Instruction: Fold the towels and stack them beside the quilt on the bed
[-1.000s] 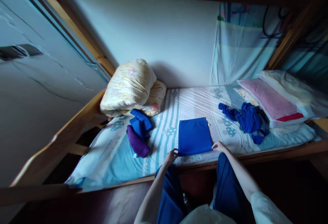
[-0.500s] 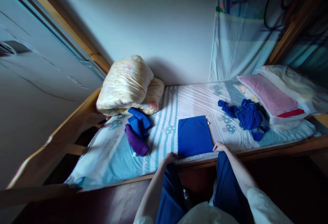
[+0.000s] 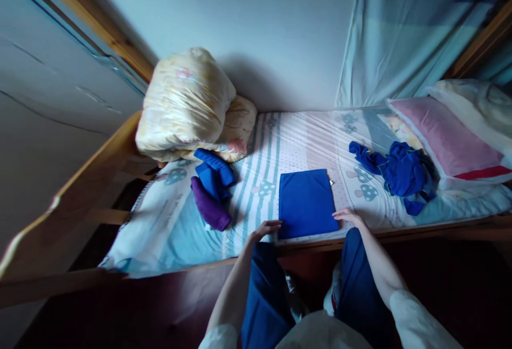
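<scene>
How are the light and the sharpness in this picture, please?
Head view: dim, bluish light, with a soft shadow on the wall beside the bulky quilt; head view: nearly black below the bed at lower right; head view: outer edges look stretched and soft, while the folded blue cloth keeps clear outlines.

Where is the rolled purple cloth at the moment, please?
In the head view, the rolled purple cloth lies on the patterned bed sheet, on the person's left, against the folded blue cloths.
</scene>
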